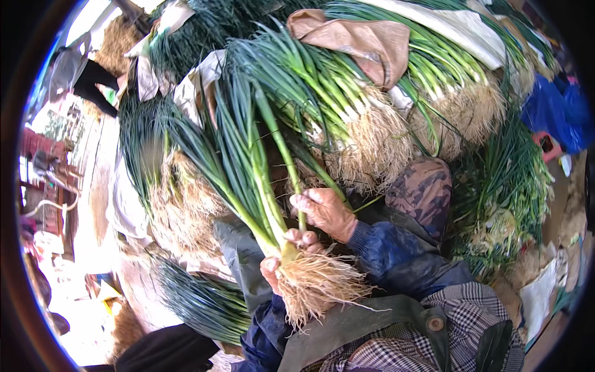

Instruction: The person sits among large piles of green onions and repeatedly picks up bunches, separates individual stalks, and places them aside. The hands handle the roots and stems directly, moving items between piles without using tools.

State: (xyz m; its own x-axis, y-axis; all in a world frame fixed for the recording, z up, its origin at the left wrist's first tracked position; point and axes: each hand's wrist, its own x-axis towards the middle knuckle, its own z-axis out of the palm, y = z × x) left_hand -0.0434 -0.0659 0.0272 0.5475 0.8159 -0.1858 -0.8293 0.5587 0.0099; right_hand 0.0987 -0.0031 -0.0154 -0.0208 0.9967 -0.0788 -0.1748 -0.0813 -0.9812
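My left hand is wrapped around the lower stalks of a bunch of green onions, just above the roots. Its thumb shows on the near side and its palm is hidden. The shaggy, pale roots hang over my lap, while the long leaves point up and away. My right hand pinches one green stalk at the right side of this bunch between thumb and fingers. A thin green strand sticks out to the right behind that hand.
Large piles of rooted green onions lie ahead, partly under a brown cloth. More stand at the left. Stripped leaves are heaped at the right near a blue plastic bag. A person in dark trousers is at the far left.
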